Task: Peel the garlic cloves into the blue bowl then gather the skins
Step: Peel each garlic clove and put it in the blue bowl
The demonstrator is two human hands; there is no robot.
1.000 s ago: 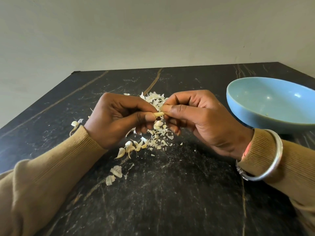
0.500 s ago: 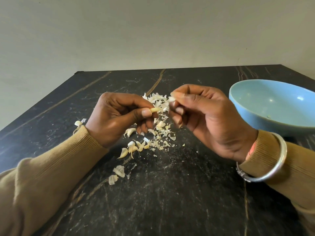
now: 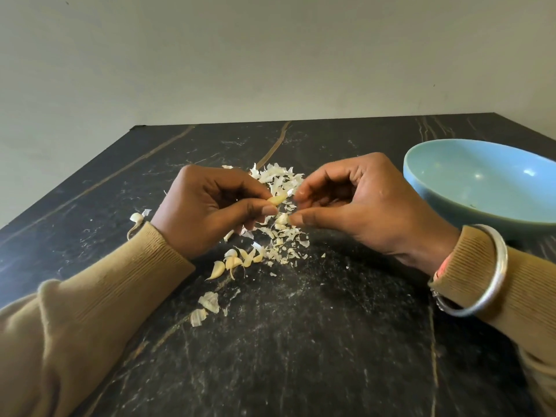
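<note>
- Two papery scraps [image 3: 208,302] lie nearest on the dark, veined counter [image 3: 301,356].
- Just past them sits a cluster of unpeeled cloves [image 3: 230,261], pale and pointed.
- The left hand [image 3: 207,209] pinches a clove [image 3: 276,200] in its fingers above the counter; it looks yellowish, smooth and mostly bare.
- The right hand [image 3: 361,206] has its fingers loosely curled, thumb and forefinger apart, holding nothing visible, tips beside the clove.
- White skins [image 3: 279,177] are heaped under and behind both hands.
- The bowl [image 3: 481,188] sits far right.

My left sleeve [image 3: 99,299] and right sleeve [image 3: 532,293] are mustard ribbed knit with cuffs. Just behind my right grip [image 3: 361,212], a plain silver bangle [image 3: 501,263] circles the cuff, an orange thread [image 3: 442,267] at its edge.
</note>
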